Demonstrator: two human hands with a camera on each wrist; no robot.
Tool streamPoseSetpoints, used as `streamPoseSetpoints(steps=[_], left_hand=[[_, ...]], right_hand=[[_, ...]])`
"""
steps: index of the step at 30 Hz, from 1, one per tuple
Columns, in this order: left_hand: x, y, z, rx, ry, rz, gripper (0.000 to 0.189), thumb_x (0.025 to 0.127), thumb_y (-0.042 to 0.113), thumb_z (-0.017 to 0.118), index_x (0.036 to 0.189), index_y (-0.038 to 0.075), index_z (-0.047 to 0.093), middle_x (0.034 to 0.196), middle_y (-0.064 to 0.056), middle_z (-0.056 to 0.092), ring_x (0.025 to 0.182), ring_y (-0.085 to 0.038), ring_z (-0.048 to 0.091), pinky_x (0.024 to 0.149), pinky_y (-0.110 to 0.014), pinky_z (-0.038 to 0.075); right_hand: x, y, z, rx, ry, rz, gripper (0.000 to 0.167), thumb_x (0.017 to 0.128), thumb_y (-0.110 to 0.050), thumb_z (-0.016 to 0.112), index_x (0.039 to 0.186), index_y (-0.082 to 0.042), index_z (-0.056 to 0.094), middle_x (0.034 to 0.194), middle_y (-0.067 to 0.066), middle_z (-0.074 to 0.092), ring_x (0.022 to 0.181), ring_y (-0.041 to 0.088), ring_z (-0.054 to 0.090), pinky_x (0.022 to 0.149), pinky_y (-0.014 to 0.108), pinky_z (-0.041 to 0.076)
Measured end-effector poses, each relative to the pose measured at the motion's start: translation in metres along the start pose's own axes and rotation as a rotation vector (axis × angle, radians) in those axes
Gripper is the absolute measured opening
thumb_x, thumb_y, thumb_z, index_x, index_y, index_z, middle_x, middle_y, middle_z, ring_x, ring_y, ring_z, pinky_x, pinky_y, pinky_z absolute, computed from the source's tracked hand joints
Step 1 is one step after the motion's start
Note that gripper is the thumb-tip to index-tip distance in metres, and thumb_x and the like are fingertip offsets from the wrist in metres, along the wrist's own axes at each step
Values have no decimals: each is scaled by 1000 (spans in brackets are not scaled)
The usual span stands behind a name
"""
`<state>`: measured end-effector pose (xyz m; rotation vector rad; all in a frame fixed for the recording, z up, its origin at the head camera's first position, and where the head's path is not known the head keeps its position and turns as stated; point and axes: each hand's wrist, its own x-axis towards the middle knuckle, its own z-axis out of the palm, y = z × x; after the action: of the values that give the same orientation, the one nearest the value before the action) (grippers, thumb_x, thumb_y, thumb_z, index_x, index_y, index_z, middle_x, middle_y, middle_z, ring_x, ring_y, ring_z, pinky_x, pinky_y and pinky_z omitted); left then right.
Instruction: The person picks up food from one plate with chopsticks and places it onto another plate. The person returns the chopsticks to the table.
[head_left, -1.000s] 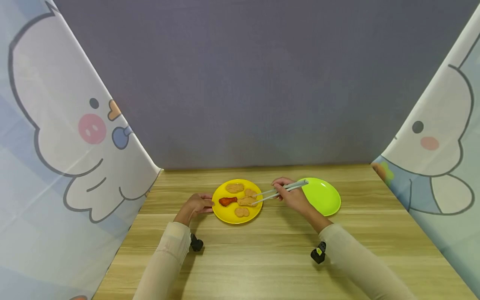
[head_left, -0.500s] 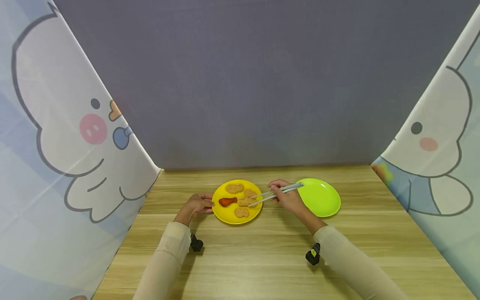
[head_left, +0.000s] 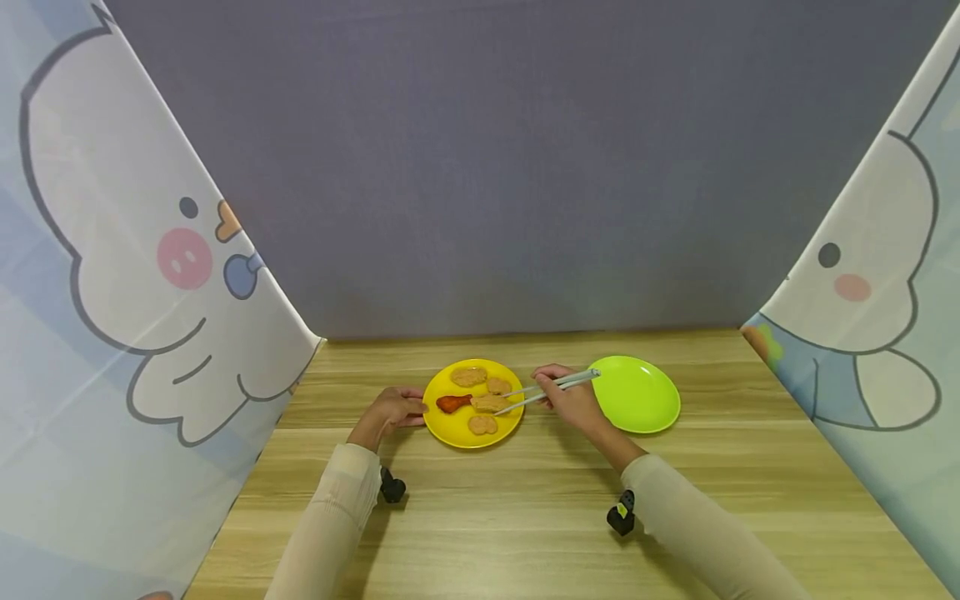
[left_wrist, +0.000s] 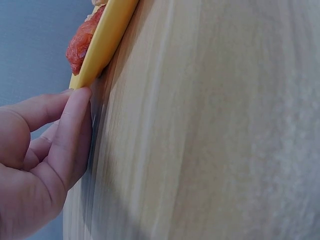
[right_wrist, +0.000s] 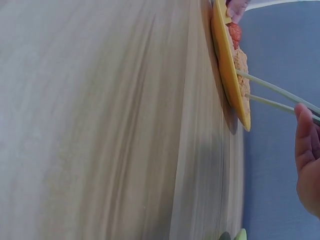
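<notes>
My left hand (head_left: 393,408) pinches the left rim of a round yellow plate (head_left: 446,431) between thumb and fingers, as the left wrist view shows. On the plate lie a reddish-brown chicken drumstick (head_left: 453,404) and several tan, fried-looking pieces. With my right hand (head_left: 577,407) I hold a pair of pale chopsticks (head_left: 576,379), reaching in from the right. Their tips stand spread at the middle tan piece (head_left: 487,403), right of the drumstick. In the right wrist view the chopsticks (right_wrist: 275,88) meet the food just inside the rim; whether they grip it I cannot tell.
A bright green plate (head_left: 639,397) lies behind and to the right of my right hand. The wooden table (head_left: 510,517) ends at a grey back wall (head_left: 525,183). Cartoon-printed cloth panels (head_left: 142,250) stand at both sides.
My right hand has shifted a little to the left, carrying the chopstick tips farther over the middle tan piece. My left hand has kept its grip on the plate.
</notes>
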<state>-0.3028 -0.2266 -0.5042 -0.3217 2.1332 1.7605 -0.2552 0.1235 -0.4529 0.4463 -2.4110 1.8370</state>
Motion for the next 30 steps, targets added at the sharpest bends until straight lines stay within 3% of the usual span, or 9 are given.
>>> streamPoseSetpoints(steps=[6,10,14,17,20,25,30], left_hand=[[0,0,0,6,0,0,43,90,-9,69,132,-9,58,109,-16,73,82,-16,72,79,-32,66],[-1,1,-1,1,-11,1,41,91,-9,68,131,-9,59,108,-16,73,84,-16,72,82,-33,66],[1,0,-1,0,-11,6,42,91,-8,68,132,-10,58,110,-16,73,84,-16,73,81,-32,66],[1,-1,0,1,-1,2,42,91,-8,68,132,-8,59,110,-15,72,83,-16,72,80,-31,66],[2,-1,0,2,-4,8,42,91,-8,68,132,-9,58,111,-16,72,84,-16,71,79,-32,66],[1,-1,-1,4,-4,5,44,91,-8,68,133,-9,57,113,-17,71,85,-17,71,80,-32,66],[1,0,-1,16,-6,2,43,92,-8,67,134,-9,56,114,-17,71,84,-16,71,82,-34,66]], right_hand=[[-3,-3,2,6,62,-2,25,102,-8,61,112,13,68,85,35,68,53,-1,60,51,18,57],[-3,-3,4,9,111,26,24,101,-8,61,113,13,69,85,35,70,52,-3,62,52,22,60],[5,16,5,46,160,70,25,102,-9,61,113,11,71,91,36,71,56,12,71,53,26,63],[11,32,5,80,189,78,25,102,-11,62,114,8,72,95,35,71,61,25,74,56,38,65],[13,38,6,98,203,72,26,102,-14,63,114,7,72,97,33,71,61,22,74,59,42,65],[11,39,8,128,224,59,27,101,-14,64,114,8,72,93,30,71,57,10,71,55,33,64],[11,39,10,162,254,54,24,100,-11,65,112,9,72,88,30,70,57,11,72,53,28,63]])
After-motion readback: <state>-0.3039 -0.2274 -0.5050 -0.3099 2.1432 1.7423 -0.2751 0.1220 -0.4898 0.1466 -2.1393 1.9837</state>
